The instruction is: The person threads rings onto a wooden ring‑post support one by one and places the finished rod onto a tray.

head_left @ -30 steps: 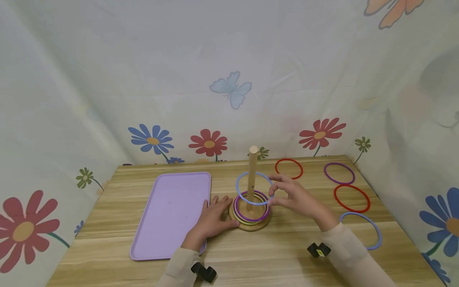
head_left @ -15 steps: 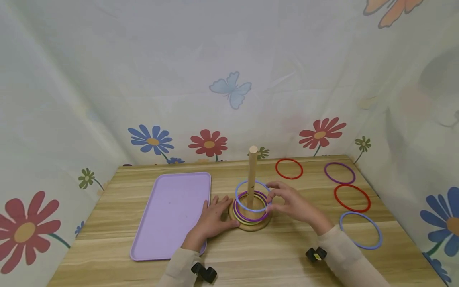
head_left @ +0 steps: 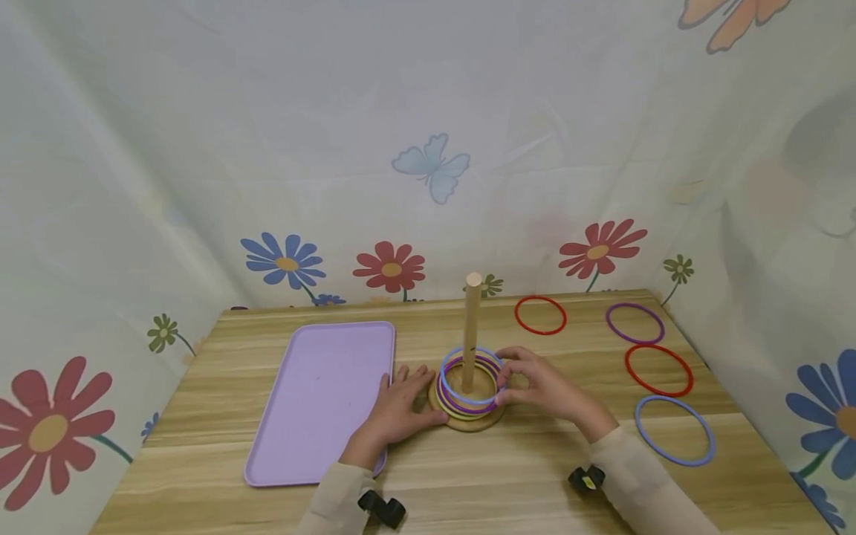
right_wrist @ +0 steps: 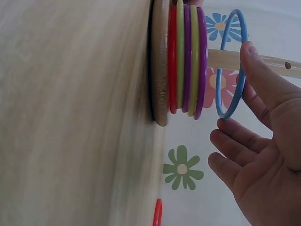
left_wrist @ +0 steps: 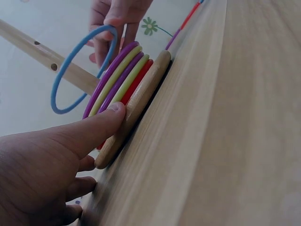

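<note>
A wooden post stands upright on a round wooden base. Several rings are stacked around its foot: a red one lowest, then yellow-green and purple, with a purple ring uppermost. My right hand pinches the right side of a light blue ring between thumb and fingers. That ring encircles the post, slightly tilted, just above the stack and apart from it. My left hand rests at the left of the base, fingers spread, its thumb touching the base's edge near the rings.
A purple tray lies on the wooden table at left, partly under my left forearm. On the right lie two red rings, a purple ring and another blue ring. A flowered cloth hangs behind.
My right hand has lowered the light blue ring down along the post, closer to the stacked rings. My left hand has stayed at the base.
</note>
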`<state>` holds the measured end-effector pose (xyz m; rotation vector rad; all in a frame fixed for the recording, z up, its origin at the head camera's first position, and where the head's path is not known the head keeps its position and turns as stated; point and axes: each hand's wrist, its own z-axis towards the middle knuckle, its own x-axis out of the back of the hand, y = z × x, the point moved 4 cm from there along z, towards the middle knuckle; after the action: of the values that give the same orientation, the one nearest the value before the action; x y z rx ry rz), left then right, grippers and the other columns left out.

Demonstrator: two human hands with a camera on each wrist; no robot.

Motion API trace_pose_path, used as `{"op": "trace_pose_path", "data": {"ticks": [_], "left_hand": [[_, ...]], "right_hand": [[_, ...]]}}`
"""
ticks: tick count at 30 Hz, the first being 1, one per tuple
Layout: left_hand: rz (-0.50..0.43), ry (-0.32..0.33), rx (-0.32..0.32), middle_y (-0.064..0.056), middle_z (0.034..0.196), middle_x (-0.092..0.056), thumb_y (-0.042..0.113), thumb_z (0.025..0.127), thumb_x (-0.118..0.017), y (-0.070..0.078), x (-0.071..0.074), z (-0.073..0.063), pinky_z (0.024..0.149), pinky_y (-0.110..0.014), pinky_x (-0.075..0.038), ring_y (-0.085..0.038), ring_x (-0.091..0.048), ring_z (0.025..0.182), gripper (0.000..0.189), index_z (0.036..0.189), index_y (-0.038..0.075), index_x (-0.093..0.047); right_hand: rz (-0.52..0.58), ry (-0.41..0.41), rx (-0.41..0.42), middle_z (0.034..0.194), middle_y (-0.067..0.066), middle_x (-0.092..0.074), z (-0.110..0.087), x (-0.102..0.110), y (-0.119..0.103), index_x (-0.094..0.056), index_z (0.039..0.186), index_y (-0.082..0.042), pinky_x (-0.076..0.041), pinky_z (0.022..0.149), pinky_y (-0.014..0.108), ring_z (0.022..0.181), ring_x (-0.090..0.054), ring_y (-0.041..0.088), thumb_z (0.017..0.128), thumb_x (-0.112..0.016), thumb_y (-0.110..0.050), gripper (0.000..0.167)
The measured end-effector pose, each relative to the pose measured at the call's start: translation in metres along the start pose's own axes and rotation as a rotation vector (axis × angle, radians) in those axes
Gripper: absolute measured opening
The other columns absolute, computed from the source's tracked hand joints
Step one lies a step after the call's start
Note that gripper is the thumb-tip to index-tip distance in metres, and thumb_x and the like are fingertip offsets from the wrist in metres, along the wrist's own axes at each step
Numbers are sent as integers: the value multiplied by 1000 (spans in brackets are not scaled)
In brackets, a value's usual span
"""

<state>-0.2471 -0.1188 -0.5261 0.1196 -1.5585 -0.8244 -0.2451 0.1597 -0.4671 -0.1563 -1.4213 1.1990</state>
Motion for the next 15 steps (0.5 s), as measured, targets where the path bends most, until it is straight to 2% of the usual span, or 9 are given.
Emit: {"op": "trace_pose_path", "data": {"ticks": [8,15], "left_hand": [[-3,2,-9,-17,165,-42,58,89,-79,2,1,0,122,-74,-4,-52,-23,155,90,158,8,-50],[4,-5,-3,-16,165,-42,58,89,-79,2,1,-1,123,-73,-4,-52,-23,155,90,158,8,-50]], "right_hand": [[-25,-6,15,140,22,-60,0,-4,5,-67,87,-19,-45,107,64,128,-58,43,87,-88,-26,22],[-13,-22,-6,140,21,-60,0,-8,9,-67,88,-19,-45,109,62,130,-58,41,87,-88,-25,22]]}}
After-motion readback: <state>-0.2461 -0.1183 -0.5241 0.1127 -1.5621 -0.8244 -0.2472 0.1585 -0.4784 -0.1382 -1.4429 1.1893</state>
